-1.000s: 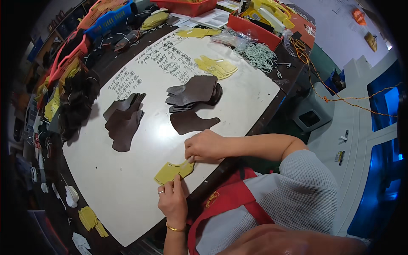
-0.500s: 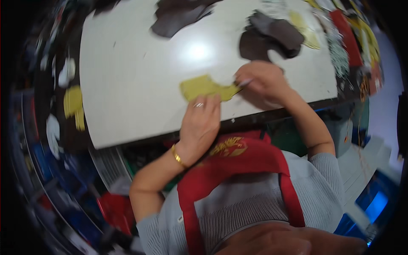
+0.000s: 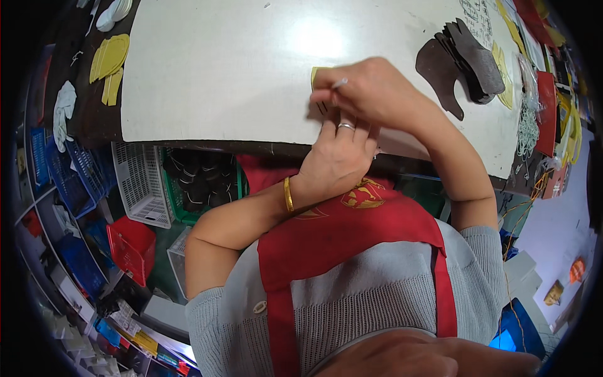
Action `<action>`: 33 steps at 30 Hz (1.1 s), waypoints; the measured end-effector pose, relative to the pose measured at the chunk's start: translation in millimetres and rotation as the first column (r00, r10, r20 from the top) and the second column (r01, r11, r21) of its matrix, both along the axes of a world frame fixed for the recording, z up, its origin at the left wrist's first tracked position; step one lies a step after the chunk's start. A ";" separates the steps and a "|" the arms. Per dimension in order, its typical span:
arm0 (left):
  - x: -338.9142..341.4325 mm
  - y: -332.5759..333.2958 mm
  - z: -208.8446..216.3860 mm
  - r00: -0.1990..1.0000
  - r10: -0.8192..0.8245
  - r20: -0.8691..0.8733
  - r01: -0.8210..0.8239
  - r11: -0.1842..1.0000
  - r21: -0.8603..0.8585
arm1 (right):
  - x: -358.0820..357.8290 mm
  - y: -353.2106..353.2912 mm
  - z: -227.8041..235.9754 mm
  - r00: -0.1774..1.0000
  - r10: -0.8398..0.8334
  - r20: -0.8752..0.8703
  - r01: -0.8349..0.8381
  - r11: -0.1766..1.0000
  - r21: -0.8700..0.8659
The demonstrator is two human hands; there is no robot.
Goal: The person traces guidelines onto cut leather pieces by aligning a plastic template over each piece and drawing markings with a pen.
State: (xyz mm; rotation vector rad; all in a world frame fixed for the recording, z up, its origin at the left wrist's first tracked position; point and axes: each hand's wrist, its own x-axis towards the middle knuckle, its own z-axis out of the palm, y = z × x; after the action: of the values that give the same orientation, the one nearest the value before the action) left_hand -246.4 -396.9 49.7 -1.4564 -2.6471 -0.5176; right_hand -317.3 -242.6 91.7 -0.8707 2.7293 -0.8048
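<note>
My right hand (image 3: pixel 370 88) is closed around a slim pen-like tool (image 3: pixel 340 82) with a pale end. Dark thin lines show below its fingers, perhaps the tip and its shadow. Under that hand lies a yellow flat piece (image 3: pixel 321 76), of which only a corner is visible. My left hand (image 3: pixel 339 154), with a ring and a gold bracelet, rests at the table's near edge. Its fingers are stretched forward and together beneath my right hand, their tips hidden. Both hands are on the white table (image 3: pixel 220 81).
A stack of dark brown cut pieces (image 3: pixel 465 63) lies to the right, beside yellow pieces (image 3: pixel 502 75) and pale green cords (image 3: pixel 527 132). More yellow pieces (image 3: pixel 110 60) sit left of the white board. Below the near edge are a white crate (image 3: pixel 141 182) and a green crate (image 3: pixel 201 185).
The view has shifted. My hands have come together, with the right now over the left fingers, and the yellow piece is mostly covered.
</note>
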 end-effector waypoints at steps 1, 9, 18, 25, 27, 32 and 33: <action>-1.4 1.0 0.9 0.999 0.021 -0.038 -0.021 1.000 -0.001 | -5.9 -1.1 2.5 1.000 -0.017 -0.013 0.017 1.000 -0.012; 2.6 1.7 -3.2 0.994 0.014 -0.112 -0.017 1.000 -0.020 | -4.5 6.9 1.7 0.993 0.117 -0.020 -0.117 0.993 -0.014; -1.1 3.4 -3.3 0.998 0.029 -0.057 -0.028 0.999 0.018 | 4.8 15.0 6.3 0.970 -0.240 -0.034 0.237 0.969 -0.076; -2.4 1.5 -1.1 0.996 -0.015 -0.091 0.013 1.000 -0.014 | 32.1 30.3 -1.8 0.952 -0.098 -0.289 0.108 0.994 0.021; -2.3 2.4 -0.7 0.996 -0.014 -0.092 0.012 1.000 -0.021 | 42.3 42.9 2.1 0.949 -0.113 -0.294 0.130 0.991 0.037; -5.6 5.6 8.7 0.993 0.007 -0.116 -0.008 1.000 -0.006 | 42.5 62.9 -3.2 0.876 -0.482 0.031 0.473 0.844 -0.252; -6.1 6.7 8.8 0.993 -0.010 -0.117 0.009 1.000 -0.003 | 38.7 62.8 -9.0 0.865 -0.495 0.082 0.481 0.773 -0.414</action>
State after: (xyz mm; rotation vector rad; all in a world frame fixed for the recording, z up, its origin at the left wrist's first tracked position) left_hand -252.5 -390.2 58.5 -1.4532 -2.5524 -0.4164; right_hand -278.6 -179.7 82.7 -0.1958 2.8915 -1.5369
